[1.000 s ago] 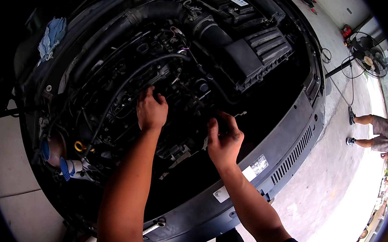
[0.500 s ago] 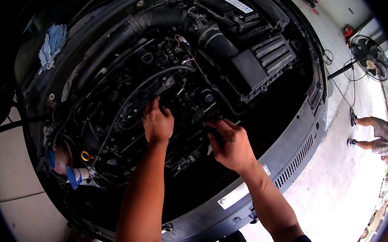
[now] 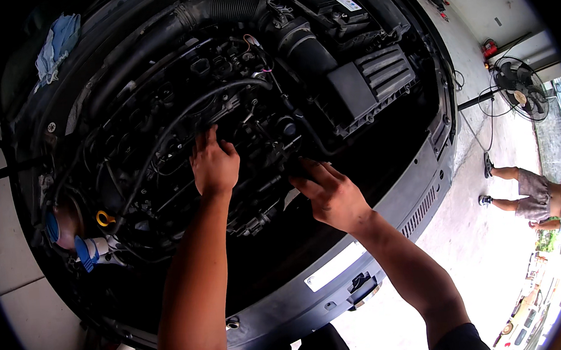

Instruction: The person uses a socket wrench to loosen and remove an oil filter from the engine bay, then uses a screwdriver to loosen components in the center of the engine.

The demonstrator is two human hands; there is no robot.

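An engine (image 3: 161, 144) fills the open bay, mostly dark. My left hand (image 3: 215, 166) reaches in over its middle, fingers stretched forward and thumb apart. Its fingertips rest at the engine parts just below a curved black hose (image 3: 213, 90). Nearer the front, my right hand (image 3: 335, 197) is bent to the left with its fingers curled towards the thumb. Whatever lies between those fingertips is lost in the shadow. Just beyond the right hand sits a round black cap (image 3: 286, 126).
Beyond the hands stand a black air filter box (image 3: 369, 87) and a battery (image 3: 321, 9). A yellow dipstick loop (image 3: 105, 218) and blue-capped reservoir (image 3: 53, 226) sit at left, a blue cloth (image 3: 57, 47) farther back. A fan (image 3: 520, 88) and a person (image 3: 536, 196) are at right.
The view has shifted, so the whole bay sits farther left and higher. My right hand has drawn slightly back from the engine parts and turned. The left hand keeps its place by the hose.
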